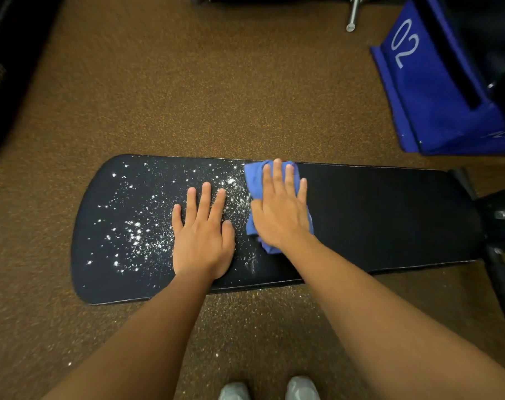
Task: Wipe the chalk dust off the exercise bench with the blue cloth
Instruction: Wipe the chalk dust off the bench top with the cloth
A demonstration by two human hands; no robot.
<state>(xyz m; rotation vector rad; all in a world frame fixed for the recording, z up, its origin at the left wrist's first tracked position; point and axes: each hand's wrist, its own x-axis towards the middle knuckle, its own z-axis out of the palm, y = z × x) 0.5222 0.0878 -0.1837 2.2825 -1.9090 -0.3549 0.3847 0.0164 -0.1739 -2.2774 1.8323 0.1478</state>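
White chalk dust [135,235] speckles the left half of the long black padded exercise bench [375,215], which lies across the middle of the frame on brown speckled flooring [187,96]. Right hand [283,209] presses flat, fingers straight, on the crumpled blue cloth [252,174] at the bench's centre, by the dusty patch's right edge. Left hand [202,238] rests just beside it, palm down and fingers spread, on the dusted surface. A blue padded block [430,90] marked 02 stands at upper right; pale shoe tips [268,389] show at the bottom edge.

The right hand [281,210] covers most of the blue cloth [252,176], while the blue box [436,105] runs off the frame's right edge.
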